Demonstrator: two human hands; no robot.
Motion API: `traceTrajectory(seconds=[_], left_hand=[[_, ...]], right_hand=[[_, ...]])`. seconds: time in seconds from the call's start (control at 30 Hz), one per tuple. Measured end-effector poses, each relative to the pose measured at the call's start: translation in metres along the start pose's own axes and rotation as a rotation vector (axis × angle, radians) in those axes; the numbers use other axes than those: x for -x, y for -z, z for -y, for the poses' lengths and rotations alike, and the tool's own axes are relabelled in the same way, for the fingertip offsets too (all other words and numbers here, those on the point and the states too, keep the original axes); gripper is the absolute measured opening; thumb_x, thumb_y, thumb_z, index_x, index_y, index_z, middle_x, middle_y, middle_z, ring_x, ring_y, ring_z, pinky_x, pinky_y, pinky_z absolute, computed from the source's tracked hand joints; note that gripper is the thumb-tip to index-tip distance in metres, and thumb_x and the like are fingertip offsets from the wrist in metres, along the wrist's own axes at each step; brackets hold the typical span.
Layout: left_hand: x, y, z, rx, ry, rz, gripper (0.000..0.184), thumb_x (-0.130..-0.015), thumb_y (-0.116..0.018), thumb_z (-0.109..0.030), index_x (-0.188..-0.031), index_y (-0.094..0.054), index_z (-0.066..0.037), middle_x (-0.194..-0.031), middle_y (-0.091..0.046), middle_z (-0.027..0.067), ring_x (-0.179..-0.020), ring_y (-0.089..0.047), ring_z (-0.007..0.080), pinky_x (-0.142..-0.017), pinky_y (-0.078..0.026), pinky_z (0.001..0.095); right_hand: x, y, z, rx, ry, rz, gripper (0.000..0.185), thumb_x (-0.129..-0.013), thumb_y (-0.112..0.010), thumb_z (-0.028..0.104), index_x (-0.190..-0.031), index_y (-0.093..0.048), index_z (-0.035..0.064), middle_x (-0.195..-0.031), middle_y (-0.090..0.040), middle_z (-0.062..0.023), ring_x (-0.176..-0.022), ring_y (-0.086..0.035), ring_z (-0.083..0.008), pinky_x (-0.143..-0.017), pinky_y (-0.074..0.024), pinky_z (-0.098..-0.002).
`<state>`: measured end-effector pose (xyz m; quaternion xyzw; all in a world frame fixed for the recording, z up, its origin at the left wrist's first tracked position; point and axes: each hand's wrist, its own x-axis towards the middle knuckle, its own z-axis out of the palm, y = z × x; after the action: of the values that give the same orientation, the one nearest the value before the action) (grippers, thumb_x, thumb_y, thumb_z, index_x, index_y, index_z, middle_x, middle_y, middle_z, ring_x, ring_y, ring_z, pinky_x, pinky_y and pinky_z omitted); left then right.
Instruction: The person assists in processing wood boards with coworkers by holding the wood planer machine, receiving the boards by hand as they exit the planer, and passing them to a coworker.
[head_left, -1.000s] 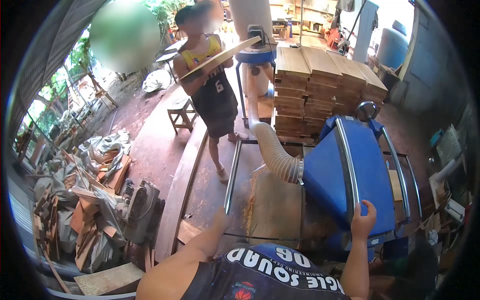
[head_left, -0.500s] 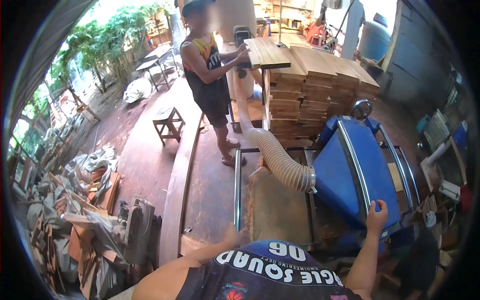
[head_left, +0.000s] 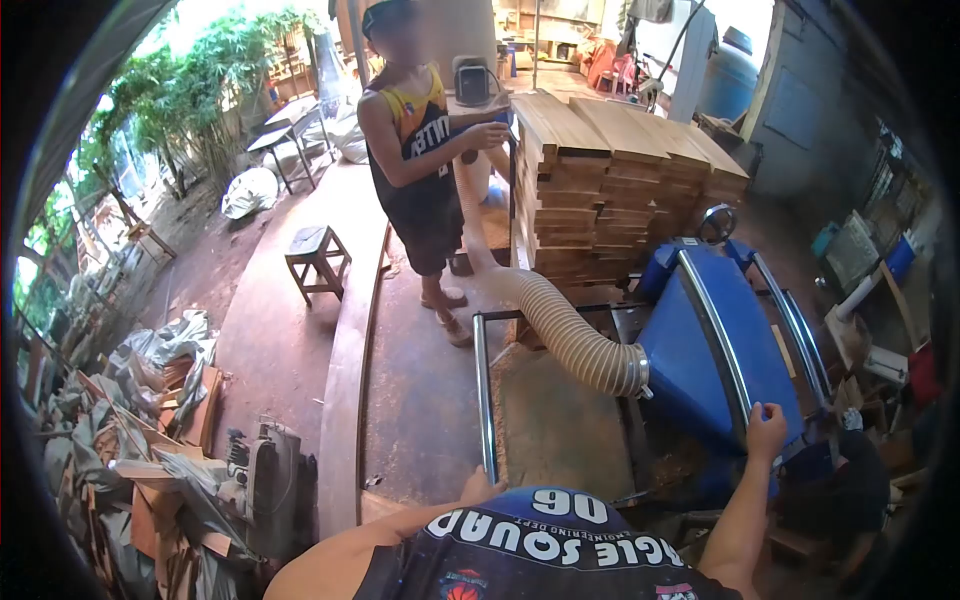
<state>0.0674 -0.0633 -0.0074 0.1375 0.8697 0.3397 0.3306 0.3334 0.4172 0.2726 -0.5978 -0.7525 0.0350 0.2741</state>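
Observation:
My left hand [head_left: 482,487] is at the near end of a long chrome bar [head_left: 485,400], its fingers closed round the bar. My right hand [head_left: 767,430] rests with loosely curled, parted fingers against the near end of a curved chrome rail [head_left: 717,325] on a blue machine housing [head_left: 690,345]. A ribbed hose [head_left: 575,335] joins the left side of the housing. Between my hands and beyond them lies a flat, dusty surface [head_left: 560,420].
Another person [head_left: 415,170] stands beside a tall stack of planks [head_left: 610,190]. A wooden stool [head_left: 318,262], a long beam [head_left: 345,400], a motor-like machine [head_left: 272,480] and a scrap heap [head_left: 150,450] are to the left. Cluttered items [head_left: 870,300] line the right.
The other person has lowered a board onto the stack and now has an arm extended at its edge. The view has shifted. Both my hands stay near the same bars.

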Motion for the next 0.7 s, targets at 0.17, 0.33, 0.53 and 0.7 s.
traceTrajectory(seconds=[0.17, 0.33, 0.53, 0.7], left_hand=[[-0.010, -0.017, 0.021, 0.080, -0.086, -0.035, 0.073, -0.087, -0.081, -0.041, -0.132, -0.053, 0.008, -0.116, -0.070, 0.0341, -0.111, -0.070, 0.0483, -0.095, -0.055, 0.0522], [0.001, -0.002, 0.001, 0.018, 0.001, -0.001, 0.069, -0.086, -0.083, -0.042, -0.131, -0.056, 0.004, -0.116, -0.071, 0.0320, -0.112, -0.070, 0.0468, -0.095, -0.055, 0.0521], [-0.009, -0.010, 0.020, 0.093, -0.074, -0.020, 0.071, -0.085, -0.085, -0.041, -0.130, -0.056, 0.006, -0.116, -0.072, 0.0316, -0.113, -0.070, 0.0466, -0.095, -0.055, 0.0511], [-0.009, -0.010, 0.020, 0.051, -0.042, -0.016, 0.072, -0.084, -0.086, -0.041, -0.129, -0.057, 0.007, -0.116, -0.071, 0.0320, -0.113, -0.070, 0.0465, -0.095, -0.055, 0.0509]], right_hand=[[-0.004, -0.005, -0.005, -0.001, -0.008, -0.018, 0.040, -0.096, -0.069, 0.037, -0.114, -0.073, 0.0016, -0.113, -0.074, -0.0213, -0.108, -0.068, -0.0405, -0.094, -0.0527, -0.0492], [0.005, 0.004, 0.003, 0.029, -0.025, -0.012, 0.040, -0.096, -0.068, 0.037, -0.115, -0.072, 0.0019, -0.114, -0.073, -0.0214, -0.110, -0.068, -0.0401, -0.094, -0.0523, -0.0497], [0.002, -0.005, 0.000, 0.002, -0.001, -0.088, 0.037, -0.095, -0.070, 0.036, -0.109, -0.073, 0.0017, -0.107, -0.076, -0.0192, -0.103, -0.071, -0.0395, -0.090, -0.0534, -0.0476], [0.002, 0.001, 0.005, -0.003, -0.029, -0.055, 0.037, -0.095, -0.070, 0.035, -0.109, -0.073, 0.0016, -0.109, -0.076, -0.0196, -0.105, -0.071, -0.0393, -0.091, -0.0535, -0.0474]])
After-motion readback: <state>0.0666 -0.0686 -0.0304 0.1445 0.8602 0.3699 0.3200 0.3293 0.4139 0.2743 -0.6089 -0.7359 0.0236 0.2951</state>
